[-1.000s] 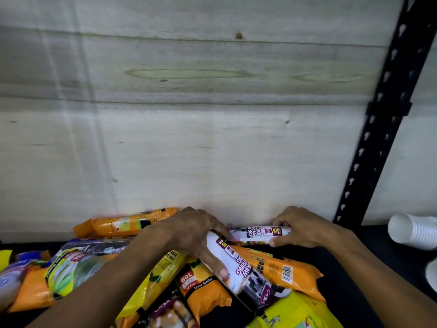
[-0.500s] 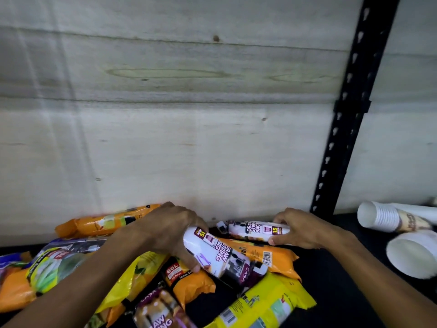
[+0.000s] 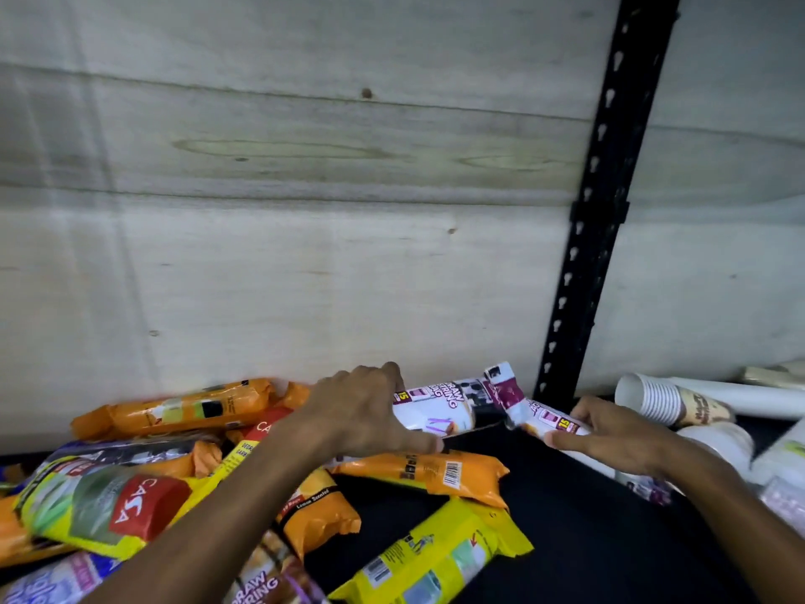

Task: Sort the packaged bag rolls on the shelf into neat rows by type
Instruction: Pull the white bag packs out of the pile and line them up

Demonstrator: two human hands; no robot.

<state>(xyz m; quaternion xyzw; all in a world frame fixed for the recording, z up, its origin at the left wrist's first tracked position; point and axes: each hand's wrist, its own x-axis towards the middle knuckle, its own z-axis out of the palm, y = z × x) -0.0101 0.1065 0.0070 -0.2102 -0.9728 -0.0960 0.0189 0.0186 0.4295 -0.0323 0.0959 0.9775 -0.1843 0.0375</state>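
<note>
Packaged bag rolls lie in a jumble on the dark shelf [image 3: 579, 529]. My left hand [image 3: 361, 411] grips a white draw-string bag roll [image 3: 448, 407] that lies along the back wall. My right hand [image 3: 610, 433] holds a second white roll [image 3: 544, 418] of the same kind, just right of the first, their ends nearly touching. In front of them lie an orange roll [image 3: 435, 470], a yellow roll [image 3: 435, 555] and a smaller orange lemon-scented pack [image 3: 318, 512]. Another orange roll [image 3: 183, 407] lies against the wall at the left.
A green and yellow pack with a red label [image 3: 96, 512] sits at the left among several others. Stacked white paper cups [image 3: 666, 401] lie on their sides at the right. A black slotted upright [image 3: 596, 202] stands against the pale wooden back wall [image 3: 305, 211].
My left hand lifted the white roll out of the pile and laid it along the back wall. My right hand slid its white roll to the right, toward the cups.
</note>
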